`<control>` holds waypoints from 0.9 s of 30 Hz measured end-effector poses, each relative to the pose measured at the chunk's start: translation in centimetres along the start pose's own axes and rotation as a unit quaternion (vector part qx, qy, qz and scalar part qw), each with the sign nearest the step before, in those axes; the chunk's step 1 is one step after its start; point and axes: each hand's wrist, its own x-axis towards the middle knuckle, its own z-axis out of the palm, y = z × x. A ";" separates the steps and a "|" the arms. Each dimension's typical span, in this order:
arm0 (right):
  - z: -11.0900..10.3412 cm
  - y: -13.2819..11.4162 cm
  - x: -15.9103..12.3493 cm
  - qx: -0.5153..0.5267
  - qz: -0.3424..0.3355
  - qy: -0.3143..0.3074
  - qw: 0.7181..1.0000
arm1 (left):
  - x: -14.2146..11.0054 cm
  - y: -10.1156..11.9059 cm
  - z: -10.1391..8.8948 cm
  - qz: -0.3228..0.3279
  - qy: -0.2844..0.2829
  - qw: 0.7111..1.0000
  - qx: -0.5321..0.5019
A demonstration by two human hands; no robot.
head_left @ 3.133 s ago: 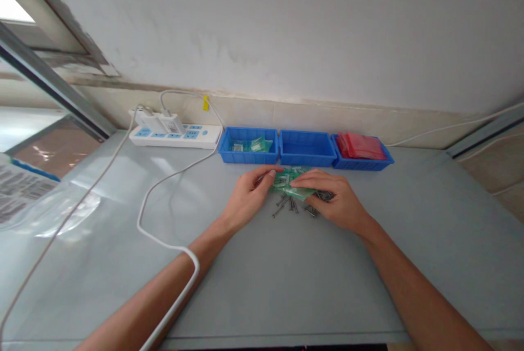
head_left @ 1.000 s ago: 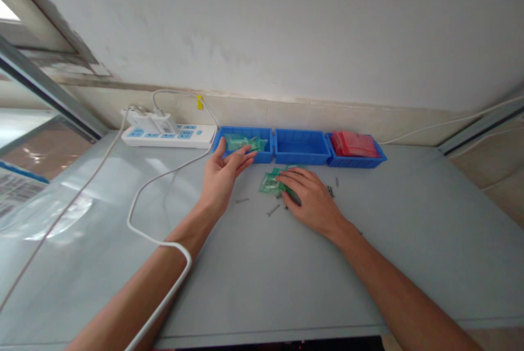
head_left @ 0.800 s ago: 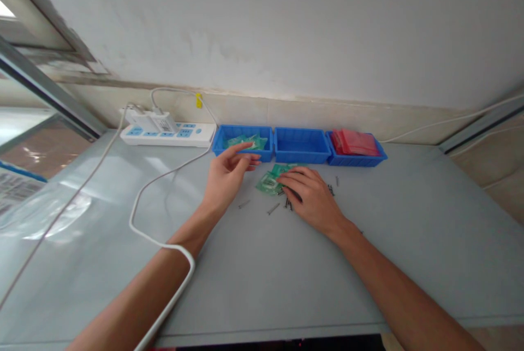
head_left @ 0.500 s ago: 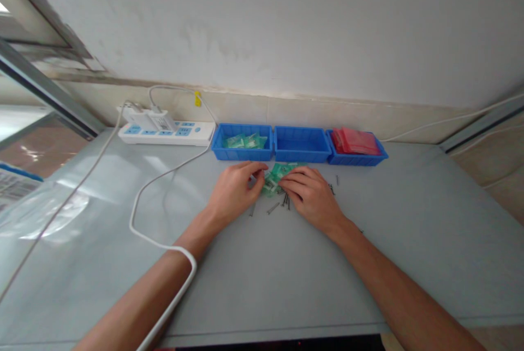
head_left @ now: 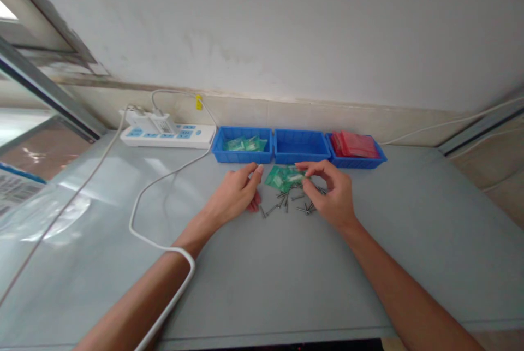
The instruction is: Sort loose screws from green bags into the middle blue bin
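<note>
Several green plastic bags [head_left: 282,177] lie in a small pile on the grey table, in front of the middle blue bin. My right hand [head_left: 333,192] is at the pile's right end, its thumb and forefinger pinching the edge of a green bag. To the left of the pile is my left hand [head_left: 235,192]. Its thumb and forefinger are pressed together, and whatever they hold is too small to make out. Loose metal screws [head_left: 282,198] are scattered between the hands, some of them partly behind the right fingers.
Three blue bins stand along the wall: the left bin [head_left: 241,158] holds green bags, the middle bin [head_left: 302,156] shows its bare inside, the right bin [head_left: 358,164] holds red bags [head_left: 356,144]. A white power strip [head_left: 172,141] sits left. Its cable [head_left: 141,203] crosses over my left forearm.
My hands have drawn apart, the right one moving right and the left one slightly left. More screws show on the table, and the green bags have shifted a little.
</note>
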 end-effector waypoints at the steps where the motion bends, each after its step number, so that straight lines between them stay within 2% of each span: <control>1: -0.1 0.1 0.0 0.028 0.028 0.002 0.999 | 0.1 -0.1 0.1 -0.015 -0.018 0.999 -0.038; 3: -0.1 0.2 0.0 0.069 0.068 0.005 0.995 | 0.2 -0.2 0.5 -0.037 -0.050 0.992 -0.112; 6: -0.1 0.3 0.1 0.098 0.097 0.014 0.990 | 0.4 0.0 1.0 -0.061 -0.066 0.975 -0.205; 10: -0.1 0.3 0.4 0.115 0.113 0.024 0.987 | 0.4 0.5 1.6 -0.046 -0.066 0.956 -0.283; 13: 0.0 0.7 0.5 0.132 0.131 0.028 0.982 | 0.3 0.6 1.7 -0.012 -0.067 0.961 -0.268; 17: 0.1 1.0 0.6 0.130 0.179 0.026 0.975 | 0.1 0.7 1.2 0.063 -0.020 0.984 -0.168; 19: 0.1 0.9 0.7 0.124 0.206 0.013 0.971 | -0.1 0.9 1.0 0.092 -0.033 0.981 -0.165; 22: 0.3 0.5 0.6 0.127 0.224 -0.003 0.966 | -0.2 1.2 1.1 0.091 -0.078 0.969 -0.214; 27: 0.7 0.1 0.4 0.157 0.227 -0.016 0.961 | 0.0 0.8 1.4 0.060 -0.111 0.965 -0.231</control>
